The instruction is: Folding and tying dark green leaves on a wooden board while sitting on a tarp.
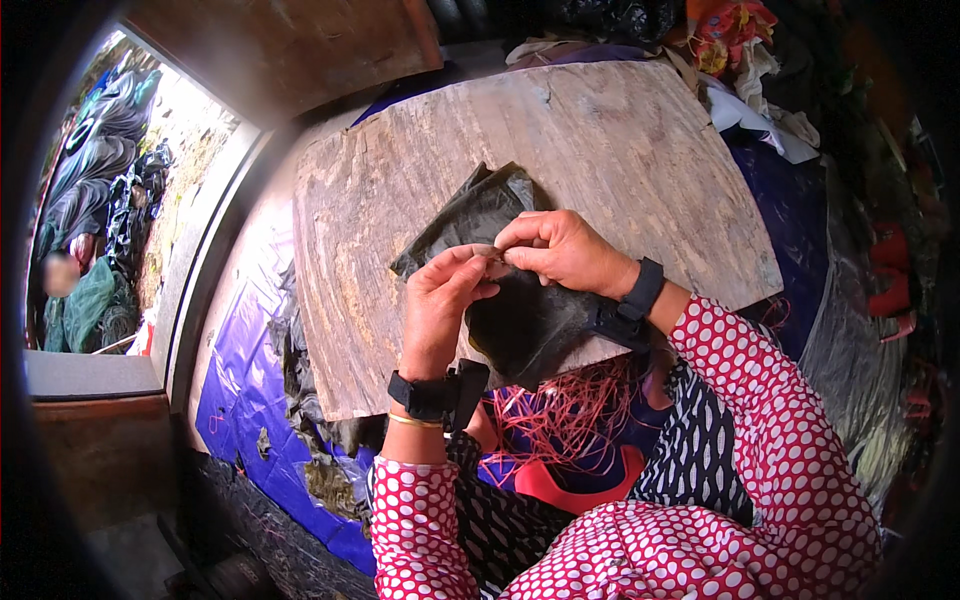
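My L hand (440, 285) and R hand (585, 258) pinch tight, tips close, over the dark sheet (475, 212) on the worktop (640, 140); can't tell what's btwn. Sheet's down, finger work prob unfinished.

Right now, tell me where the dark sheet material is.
In the head view, the dark sheet material lies near the middle, on the wooden board toward its near edge, below the left hand and right hand.

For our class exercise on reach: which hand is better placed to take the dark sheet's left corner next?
Probably the left hand: it is near that corner of the dark sheet, while the right hand lies farther right, beyond it.
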The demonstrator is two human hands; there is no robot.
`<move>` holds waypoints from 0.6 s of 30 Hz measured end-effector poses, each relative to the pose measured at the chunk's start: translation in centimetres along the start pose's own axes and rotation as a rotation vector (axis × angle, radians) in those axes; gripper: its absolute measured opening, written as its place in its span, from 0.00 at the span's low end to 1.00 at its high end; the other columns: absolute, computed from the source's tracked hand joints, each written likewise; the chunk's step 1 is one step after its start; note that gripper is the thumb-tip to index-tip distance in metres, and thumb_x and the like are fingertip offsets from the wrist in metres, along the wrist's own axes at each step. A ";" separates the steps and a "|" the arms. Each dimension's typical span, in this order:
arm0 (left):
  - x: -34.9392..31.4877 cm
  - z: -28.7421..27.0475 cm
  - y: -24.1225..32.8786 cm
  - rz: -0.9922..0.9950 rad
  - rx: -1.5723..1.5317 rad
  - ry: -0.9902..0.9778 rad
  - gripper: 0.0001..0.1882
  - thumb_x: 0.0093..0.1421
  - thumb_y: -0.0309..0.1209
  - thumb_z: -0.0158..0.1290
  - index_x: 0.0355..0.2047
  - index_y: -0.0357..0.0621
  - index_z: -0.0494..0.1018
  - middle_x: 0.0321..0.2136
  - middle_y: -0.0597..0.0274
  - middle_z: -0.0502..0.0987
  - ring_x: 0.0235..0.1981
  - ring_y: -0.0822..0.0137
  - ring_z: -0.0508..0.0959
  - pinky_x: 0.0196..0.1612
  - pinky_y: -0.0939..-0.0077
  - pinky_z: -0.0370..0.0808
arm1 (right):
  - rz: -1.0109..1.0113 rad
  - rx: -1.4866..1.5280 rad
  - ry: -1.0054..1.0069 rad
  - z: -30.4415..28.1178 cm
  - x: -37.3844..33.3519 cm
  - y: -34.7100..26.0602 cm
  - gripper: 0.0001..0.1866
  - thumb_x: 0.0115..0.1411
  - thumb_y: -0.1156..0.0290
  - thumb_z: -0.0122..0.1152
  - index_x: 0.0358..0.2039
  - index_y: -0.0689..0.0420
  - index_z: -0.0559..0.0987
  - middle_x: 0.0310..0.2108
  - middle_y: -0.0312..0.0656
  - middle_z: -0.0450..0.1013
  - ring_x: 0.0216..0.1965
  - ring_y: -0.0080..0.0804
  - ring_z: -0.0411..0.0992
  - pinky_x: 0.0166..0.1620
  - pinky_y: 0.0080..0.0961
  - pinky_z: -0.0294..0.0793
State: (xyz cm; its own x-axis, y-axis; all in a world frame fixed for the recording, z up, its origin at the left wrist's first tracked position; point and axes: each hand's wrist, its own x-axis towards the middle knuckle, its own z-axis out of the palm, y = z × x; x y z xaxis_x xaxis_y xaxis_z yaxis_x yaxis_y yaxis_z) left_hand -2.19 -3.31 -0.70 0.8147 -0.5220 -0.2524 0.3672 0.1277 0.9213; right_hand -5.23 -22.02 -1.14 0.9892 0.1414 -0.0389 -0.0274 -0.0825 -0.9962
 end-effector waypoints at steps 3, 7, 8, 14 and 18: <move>-0.2 0.0 0.4 0.007 0.014 -0.001 0.10 0.61 0.29 0.49 0.39 0.35 0.73 0.34 0.59 0.78 0.37 0.68 0.78 0.40 0.79 0.74 | -0.041 -0.088 0.005 0.0 -0.2 -0.3 0.06 0.55 0.75 0.55 0.33 0.59 0.79 0.26 0.34 0.70 0.20 0.19 0.68 0.23 0.17 0.69; -0.2 0.3 0.8 -0.049 0.049 0.028 0.09 0.59 0.29 0.52 0.36 0.37 0.76 0.30 0.63 0.78 0.33 0.74 0.77 0.37 0.83 0.71 | -0.354 -0.306 0.057 0.1 0.1 0.4 0.06 0.52 0.75 0.57 0.31 0.58 0.79 0.26 0.39 0.73 0.26 0.30 0.73 0.31 0.23 0.72; -0.2 0.4 0.8 -0.059 0.045 0.031 0.08 0.58 0.28 0.53 0.35 0.37 0.76 0.29 0.64 0.78 0.33 0.74 0.77 0.36 0.83 0.71 | -0.354 -0.306 0.057 -0.1 0.0 0.4 0.06 0.52 0.75 0.57 0.31 0.58 0.79 0.26 0.39 0.73 0.26 0.30 0.73 0.31 0.23 0.72; 0.0 0.6 0.2 0.019 0.123 0.040 0.04 0.54 0.21 0.55 0.31 0.37 0.75 0.27 0.66 0.77 0.30 0.78 0.74 0.33 0.86 0.69 | -0.337 -0.440 0.045 0.0 -0.4 -0.2 0.05 0.51 0.74 0.58 0.30 0.59 0.78 0.27 0.42 0.74 0.30 0.36 0.74 0.35 0.26 0.72; 0.0 0.9 -0.5 0.093 0.101 0.076 0.04 0.53 0.19 0.54 0.30 0.38 0.72 0.27 0.67 0.76 0.30 0.78 0.75 0.31 0.87 0.69 | -0.313 -0.407 0.038 0.2 -0.2 -0.3 0.06 0.52 0.73 0.58 0.31 0.59 0.78 0.27 0.43 0.75 0.30 0.35 0.75 0.36 0.26 0.73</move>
State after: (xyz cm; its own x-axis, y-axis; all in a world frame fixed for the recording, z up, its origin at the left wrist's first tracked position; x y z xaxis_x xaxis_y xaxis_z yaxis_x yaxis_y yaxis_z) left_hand -2.74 -4.11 -0.90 0.8760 -0.4464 -0.1825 0.2445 0.0850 0.9659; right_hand -5.43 -21.85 -0.83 0.9458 0.1853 0.2665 0.3215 -0.4208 -0.8483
